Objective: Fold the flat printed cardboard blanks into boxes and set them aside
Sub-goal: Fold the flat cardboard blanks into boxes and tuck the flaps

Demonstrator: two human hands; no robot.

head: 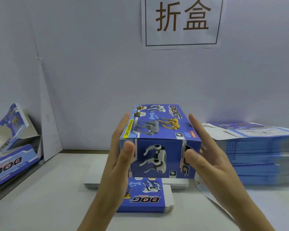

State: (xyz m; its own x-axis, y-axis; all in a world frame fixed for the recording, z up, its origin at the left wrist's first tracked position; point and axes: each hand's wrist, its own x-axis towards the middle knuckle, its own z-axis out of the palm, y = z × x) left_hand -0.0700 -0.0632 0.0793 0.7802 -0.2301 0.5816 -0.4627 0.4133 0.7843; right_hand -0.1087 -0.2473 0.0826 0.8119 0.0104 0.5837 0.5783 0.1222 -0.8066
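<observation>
Blue printed box (158, 140) stands erected above the table (48, 189) at centre, clamped between both hands. Left hand (118, 157) lies flat on the left wall and right hand (207, 155) flat on the right wall, fingers straight. Both thumbs press the near end panel. Step in hand appears to be closing that end. Next move: confirm the flap is seated, then carry the box to the folded boxes (10, 130) at left and draw from the flat blanks (257, 152) at right.
</observation>
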